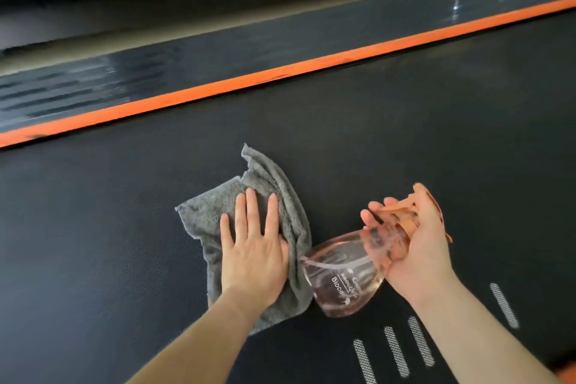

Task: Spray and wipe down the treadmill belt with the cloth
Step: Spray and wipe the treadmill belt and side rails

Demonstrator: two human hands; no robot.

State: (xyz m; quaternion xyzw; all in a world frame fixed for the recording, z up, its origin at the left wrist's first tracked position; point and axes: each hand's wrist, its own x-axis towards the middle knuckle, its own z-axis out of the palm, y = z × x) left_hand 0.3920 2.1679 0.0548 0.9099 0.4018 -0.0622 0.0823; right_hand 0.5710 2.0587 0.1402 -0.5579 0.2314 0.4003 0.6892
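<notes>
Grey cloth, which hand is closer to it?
Left. The left hand presses flat on the grey cloth; the right hand grips the spray bottle beside it, off the cloth.

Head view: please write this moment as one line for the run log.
left hand: flat on grey cloth | grey cloth: on treadmill belt | right hand: grips spray bottle | step: wipe

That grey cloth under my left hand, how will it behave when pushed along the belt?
Probably floppy: the cloth lies creased and folded. Its fluffy pile likely grips the textured belt, so it may bunch around the flat left hand.
</notes>
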